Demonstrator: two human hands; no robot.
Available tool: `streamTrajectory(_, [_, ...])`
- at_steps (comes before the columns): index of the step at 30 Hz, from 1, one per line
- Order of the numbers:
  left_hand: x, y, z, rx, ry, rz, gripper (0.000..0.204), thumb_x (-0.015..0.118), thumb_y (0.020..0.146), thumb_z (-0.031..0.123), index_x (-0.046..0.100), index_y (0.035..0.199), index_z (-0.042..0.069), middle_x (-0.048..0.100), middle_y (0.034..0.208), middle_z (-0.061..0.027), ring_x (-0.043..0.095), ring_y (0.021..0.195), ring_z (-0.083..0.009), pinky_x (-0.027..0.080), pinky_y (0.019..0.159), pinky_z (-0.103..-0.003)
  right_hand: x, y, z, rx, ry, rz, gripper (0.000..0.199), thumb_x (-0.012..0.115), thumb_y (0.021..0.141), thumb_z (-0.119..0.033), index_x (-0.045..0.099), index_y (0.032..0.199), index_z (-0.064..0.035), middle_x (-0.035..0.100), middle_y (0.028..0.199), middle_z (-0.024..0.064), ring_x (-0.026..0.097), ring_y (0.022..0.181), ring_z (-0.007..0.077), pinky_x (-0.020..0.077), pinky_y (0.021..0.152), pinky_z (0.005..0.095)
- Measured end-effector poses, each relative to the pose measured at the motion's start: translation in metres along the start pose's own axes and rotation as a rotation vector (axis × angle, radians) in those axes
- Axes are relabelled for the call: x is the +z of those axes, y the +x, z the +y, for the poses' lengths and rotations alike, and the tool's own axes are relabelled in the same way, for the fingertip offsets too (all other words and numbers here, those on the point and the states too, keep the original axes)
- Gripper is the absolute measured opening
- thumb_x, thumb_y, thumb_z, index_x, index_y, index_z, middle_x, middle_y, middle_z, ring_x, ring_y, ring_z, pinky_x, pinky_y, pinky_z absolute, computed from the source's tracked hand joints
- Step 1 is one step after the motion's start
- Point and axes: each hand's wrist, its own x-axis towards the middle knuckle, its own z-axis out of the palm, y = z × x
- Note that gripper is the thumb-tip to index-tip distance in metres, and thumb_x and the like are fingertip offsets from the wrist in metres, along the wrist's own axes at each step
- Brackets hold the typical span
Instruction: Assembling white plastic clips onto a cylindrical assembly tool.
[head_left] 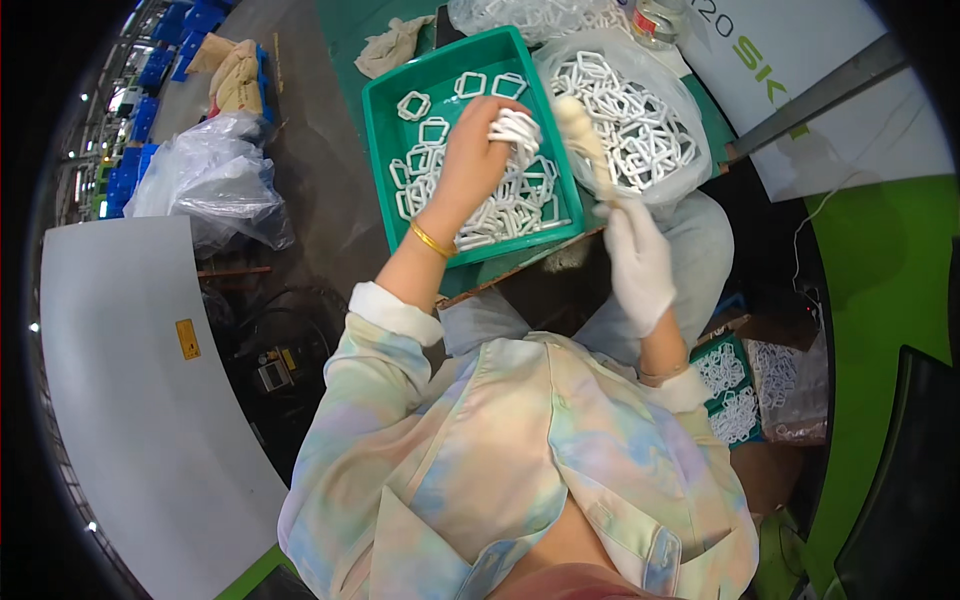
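My left hand (472, 158), bare and with a yellow bracelet at its wrist, is closed around a bunch of white plastic frames (515, 131) above a green tray (377, 150). Loose white frames (490, 222) of the same kind lie in the tray, heaped at its near side. My right hand (638, 262), in a white glove, grips the lower end of a cream-coloured stick-like tool (582, 135) with a thicker top. Motion blurs this tool, so its exact kind does not show. It stands between the tray and a clear plastic bag (697, 130) full of white frames.
Behind the tray lie a crumpled cloth (393, 47), another clear bag (500, 18) and a clear jar (655, 22). A metal bar (820, 95) slants in at the right. Lower right, green bins (722, 370) and a box (790, 390) hold more frames. A grey-white panel (130, 370) stands left.
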Motion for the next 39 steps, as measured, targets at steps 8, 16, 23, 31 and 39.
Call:
streamTrajectory(8, [0.035,-0.017,0.039,0.037,0.079,0.290,0.026,0.041,0.091,-0.007,0.057,0.110,-0.001,0.067,0.103,-0.0106,0.065,0.091,-0.0186,0.051,0.083,-0.029,0.025,-0.016,-0.004,0.080,-0.010,0.006,0.021,0.047,0.104,-0.017,0.061,0.109,-0.0019,0.052,0.072,0.0025,0.048,0.065,0.0108,0.0420,0.062,0.0285])
streamTrajectory(16, [0.068,-0.034,0.066,-0.504,-1.298,0.110,0.020,0.046,0.102,0.011,0.057,0.114,-0.001,0.061,0.105,-0.0079,0.059,0.091,-0.0132,0.049,0.088,-0.028,0.018,-0.002,-0.023,0.070,0.175,0.033,0.028,0.064,0.095,-0.016,0.057,0.116,0.0002,0.058,0.094,0.0020,0.052,0.079,0.0077,0.0464,0.073,0.0250])
streamTrajectory(23, [0.078,-0.053,0.065,-0.677,-1.411,0.004,0.019,0.055,0.099,0.008,0.057,0.117,0.001,0.064,0.102,-0.0058,0.063,0.093,-0.0155,0.052,0.086,-0.029,0.010,0.014,-0.030,-0.061,0.033,0.051,0.033,0.068,0.090,-0.014,0.057,0.117,0.0016,0.061,0.097,0.0022,0.053,0.083,0.0079,0.0470,0.075,0.0251])
streamTrajectory(31, [0.040,-0.038,0.074,0.134,0.265,-0.080,0.029,0.062,0.085,0.001,0.061,0.114,0.001,0.066,0.113,-0.0149,0.066,0.102,-0.0281,0.051,0.084,-0.034,-0.006,0.016,-0.031,0.095,-0.016,-0.111,0.037,0.070,0.089,-0.020,0.058,0.116,0.0015,0.060,0.091,0.0011,0.050,0.079,0.0067,0.0455,0.072,0.0246])
streamTrajectory(39, [0.035,-0.026,0.039,-0.527,-0.762,-0.334,0.024,0.055,0.095,0.014,0.063,0.112,0.000,0.064,0.090,-0.0041,0.059,0.071,-0.0140,0.048,0.061,-0.026,-0.018,0.011,-0.016,-0.136,-0.143,-0.045,0.024,0.056,0.101,-0.018,0.060,0.115,-0.0003,0.063,0.088,0.0108,0.060,0.079,0.0177,0.0486,0.076,0.0310])
